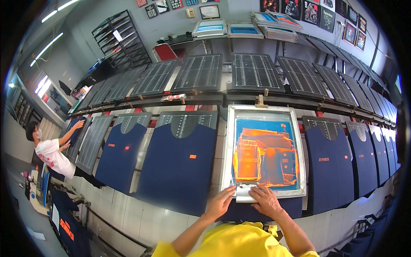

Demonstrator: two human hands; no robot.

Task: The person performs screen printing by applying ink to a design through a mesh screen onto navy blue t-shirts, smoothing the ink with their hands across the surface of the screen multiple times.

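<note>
Head view, centre: here's the silver-edged screen frame [301, 150], laid over a navy shirt [274, 208] that peeks out along its lower edge, with a clamp [260, 101] at the far end.
Mesh: blue, with orange ink [274, 141] smeared thickly across the middle and a brighter rectangle on the left side.
Squeegee: there it is, the silver squeegee [246, 197], right down at the near edge of the frame, just below that bright rectangle.
Right fingers: bent over the squeegee's right end, the right hand [266, 200] gripping it, little gap to speak of.
Left fingers: nearly straight and close together, the left hand [220, 203] bringing its tips to the squeegee's left end; whether they close on it, I cannot tell.
Done so far: two orange marks on the further left shirt [120, 160], and two on the right-hand shirt [327, 180]; those look printed.
Left to do: the neighbouring left shirt [175, 171] shows just one mark that I can make out, so it may be short of its second; the shirt beneath the frame is hidden, so its print can't be judged.
Far left: a co-worker [55, 154] in a white top, arms out over another navy shirt [73, 133] along the same row.
</note>
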